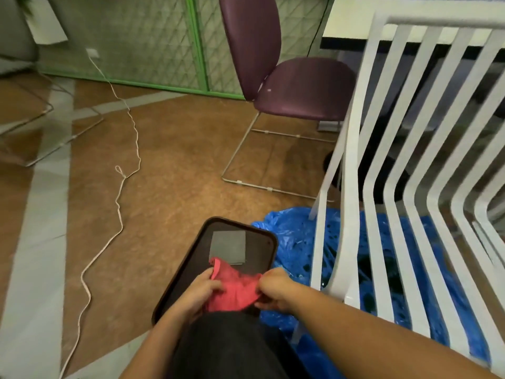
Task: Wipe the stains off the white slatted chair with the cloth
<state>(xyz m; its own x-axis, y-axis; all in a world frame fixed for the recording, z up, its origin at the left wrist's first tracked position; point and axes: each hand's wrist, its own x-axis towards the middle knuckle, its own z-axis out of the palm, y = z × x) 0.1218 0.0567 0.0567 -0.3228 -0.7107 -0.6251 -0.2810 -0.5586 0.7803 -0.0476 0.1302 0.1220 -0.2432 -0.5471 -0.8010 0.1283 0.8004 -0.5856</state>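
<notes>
The floor (169,165) was brown, matted and crossed by pale grey bands. A green-framed panel wall (153,42) ran along the far side. A white cord (128,149) trailed from a wall socket down the left of the floor toward the near edge. At the far right stood a white table top (352,20). A crumpled blue plastic sheet (295,236) was spread on the floor to the right, with dark patches on it.

The white slatted chair (396,160) stood on that sheet at the right. Its back rail was at the far end and its slats swept toward the near right. Neither hand touched it.

Both forearms reached in from the near edge, over a dark-trousered knee (226,348). The left hand (199,289) had its fingers curled into the left side of the red cloth (235,288). The right hand (276,289) pinched the cloth's right edge between curled fingers and thumb. The cloth was bunched between them, over the near end of a dark tray (177,280) that lay on the floor just left of the sheet.

Counted: two hands, one red cloth, one tray, one grey square pad (228,247) lying flat on the tray beyond the cloth, one cord, one white chair and one purple chair (295,83) on a wire frame farther off.
</notes>
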